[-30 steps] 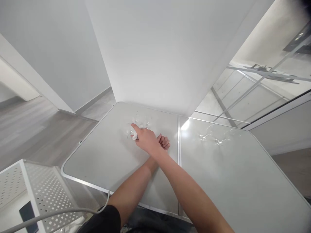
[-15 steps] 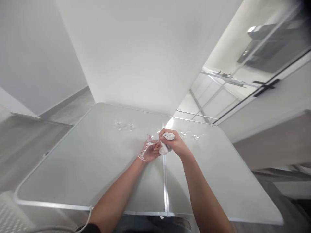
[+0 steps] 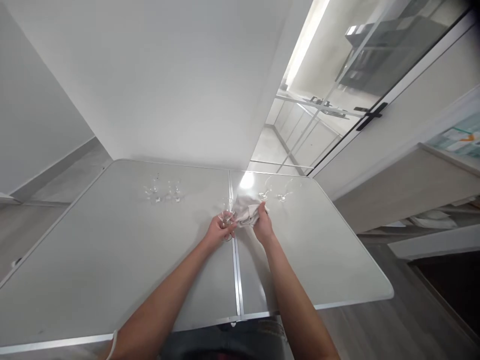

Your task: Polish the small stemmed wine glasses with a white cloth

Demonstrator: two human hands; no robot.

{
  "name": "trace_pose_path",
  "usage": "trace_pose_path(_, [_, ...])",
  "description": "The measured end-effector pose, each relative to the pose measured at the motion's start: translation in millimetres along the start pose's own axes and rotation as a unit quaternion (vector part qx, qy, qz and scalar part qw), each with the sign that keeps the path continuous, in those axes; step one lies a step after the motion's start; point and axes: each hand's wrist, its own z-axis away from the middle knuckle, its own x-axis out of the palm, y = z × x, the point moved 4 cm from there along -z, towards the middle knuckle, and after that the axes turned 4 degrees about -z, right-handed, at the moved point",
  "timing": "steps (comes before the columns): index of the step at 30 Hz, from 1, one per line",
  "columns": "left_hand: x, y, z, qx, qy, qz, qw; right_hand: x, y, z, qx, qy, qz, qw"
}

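My left hand (image 3: 220, 229) is closed on a small clear stemmed glass (image 3: 226, 217), its fingers around it just left of the table's metal seam. My right hand (image 3: 264, 225) grips a crumpled white cloth (image 3: 247, 209), which hangs spread between the two hands, its left edge by the glass. The fingers partly hide the held glass. Beyond the right hand stand two clear stemmed glasses, one (image 3: 264, 194) close behind the cloth and another (image 3: 283, 196) to its right.
Farther left on the pale folding table (image 3: 157, 265) stand two more clear glasses, one (image 3: 154, 194) beside the other (image 3: 175, 192). A white wall (image 3: 180, 90) rises behind the table. At right is a glazed door with a black handle (image 3: 371, 116).
The cloth was bunched in my right hand against the glass; now it is opened out. My left hand has turned over, palm down, with the glass in it. The view has swung right.
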Motion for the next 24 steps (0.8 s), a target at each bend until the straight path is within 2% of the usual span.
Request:
trace_pose_path(2, [-3.0, -1, -1, 0.002, 0.031, -0.019, 0.999, 1, 10, -2, 0.033, -0.009, -0.023, 0.999])
trace_pose_path(4, [-2.6, 0, -2, -0.006, 0.032, -0.019, 0.999, 3, 10, -1, 0.043, -0.031, -0.023, 0.998])
trace_pose_path(8, [-3.0, 3, -1, -0.014, 0.040, -0.018, 0.999, 6, -8, 6, 0.043, -0.113, 0.002, 0.993])
trace_pose_path(11, [-8.1, 7, 0, 0.019, 0.073, -0.007, 0.997, -1, -25, 12, 0.083, -0.138, 0.019, 0.987])
trace_pose_path(14, [-10.8, 10, 0, 0.039, 0.078, 0.000, 0.996, -12, -38, 17, 0.133, -0.155, 0.046, 0.978])
trace_pose_path(18, [-7.1, 11, 2, 0.038, 0.036, -0.006, 0.999, -26, -40, 27, 0.207, -0.149, 0.122, 0.959])
trace_pose_path(22, [-4.6, 10, 3, 0.031, 0.016, 0.009, 0.999, -36, -31, 41, 0.271, -0.155, 0.217, 0.925])
trace_pose_path(24, [-4.8, 10, 3, 0.030, 0.017, 0.042, 0.999, -44, -31, 45, 0.247, -0.098, 0.204, 0.942])
